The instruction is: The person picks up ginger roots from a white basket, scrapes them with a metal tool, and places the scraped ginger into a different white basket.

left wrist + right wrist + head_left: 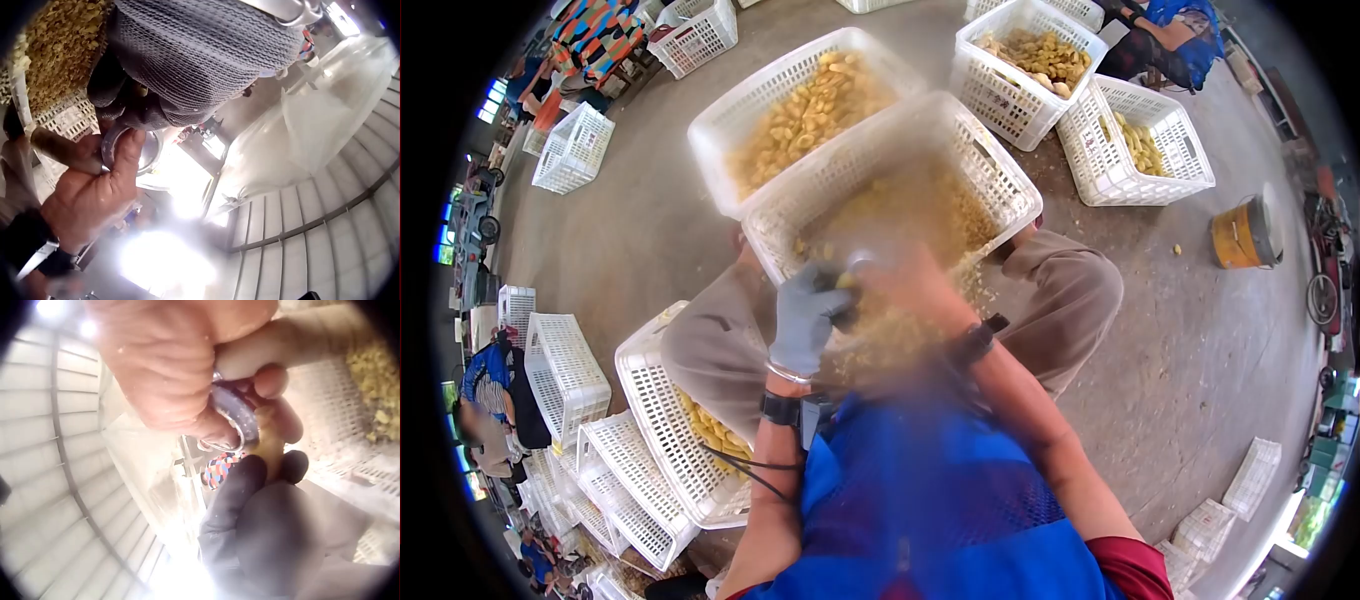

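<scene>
A metal ring tool with a wooden handle (69, 151) is gripped by the bare right hand (90, 200), its thumb on the ring (236, 415). The gloved left hand (805, 318) pinches a yellowish piece (267, 434) between fingertips, right against the ring in the right wrist view. Both hands are over the near edge of a white crate (772, 235) holding yellow shavings (65, 47). In the head view the right hand (910, 285) is blurred by a smudge.
Beyond stands a white crate (710, 150) of yellow pieces. Two more filled crates (1010, 105) (1100, 175) are at the upper right, a yellow bucket (1238, 235) at the right. Another filled crate (665, 425) and stacked crates (625, 470) lie at the lower left. Trousered legs (1065, 300) flank the work.
</scene>
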Action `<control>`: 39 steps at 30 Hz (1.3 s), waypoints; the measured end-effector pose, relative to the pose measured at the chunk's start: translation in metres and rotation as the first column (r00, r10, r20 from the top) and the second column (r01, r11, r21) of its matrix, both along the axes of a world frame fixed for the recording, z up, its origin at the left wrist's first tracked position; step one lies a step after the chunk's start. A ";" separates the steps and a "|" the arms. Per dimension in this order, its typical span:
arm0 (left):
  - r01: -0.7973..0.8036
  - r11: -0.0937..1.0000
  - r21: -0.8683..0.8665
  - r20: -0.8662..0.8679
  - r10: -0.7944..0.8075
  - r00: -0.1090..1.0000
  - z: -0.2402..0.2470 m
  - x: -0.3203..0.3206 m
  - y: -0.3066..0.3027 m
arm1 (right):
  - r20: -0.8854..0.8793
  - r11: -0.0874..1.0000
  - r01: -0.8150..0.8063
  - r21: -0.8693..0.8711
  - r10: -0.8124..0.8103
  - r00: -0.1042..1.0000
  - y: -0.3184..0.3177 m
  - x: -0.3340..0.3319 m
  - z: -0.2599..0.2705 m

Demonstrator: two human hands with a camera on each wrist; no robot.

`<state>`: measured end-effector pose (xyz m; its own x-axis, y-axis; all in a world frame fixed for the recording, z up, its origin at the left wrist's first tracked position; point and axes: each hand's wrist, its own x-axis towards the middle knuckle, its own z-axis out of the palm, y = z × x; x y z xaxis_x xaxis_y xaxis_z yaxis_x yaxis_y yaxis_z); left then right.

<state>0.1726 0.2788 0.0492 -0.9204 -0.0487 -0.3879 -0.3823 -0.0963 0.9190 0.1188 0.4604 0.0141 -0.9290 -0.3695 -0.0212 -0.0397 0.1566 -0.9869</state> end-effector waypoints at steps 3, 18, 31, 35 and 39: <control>0.060 0.993 0.098 -0.018 -0.058 0.998 0.024 0.012 -0.003 | 0.196 0.991 0.091 0.095 -0.109 0.975 0.019 -0.019 -0.062; 0.003 0.999 0.044 -0.054 -0.001 0.999 0.012 0.003 -0.003 | -0.018 0.996 0.006 -0.094 -0.008 1.000 0.002 0.003 0.010; -0.040 0.998 0.053 0.020 0.039 0.999 0.015 0.009 -0.002 | -0.296 0.990 0.070 0.123 -0.031 0.955 -0.022 0.001 -0.017; -0.033 0.994 0.105 -0.022 0.036 0.999 0.029 0.013 -0.014 | 0.299 0.974 0.208 0.088 -0.226 0.927 0.015 -0.021 -0.015; -0.034 0.968 0.248 -0.122 0.066 0.990 0.018 0.012 -0.023 | 0.303 0.981 0.163 0.108 -0.189 0.934 0.029 -0.013 0.033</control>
<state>0.1847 0.2561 0.0671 -0.9621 -0.0146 -0.2723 -0.2513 -0.3407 0.9060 0.1056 0.4896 0.0467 -0.9213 -0.1860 -0.3414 0.3017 0.2120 -0.9295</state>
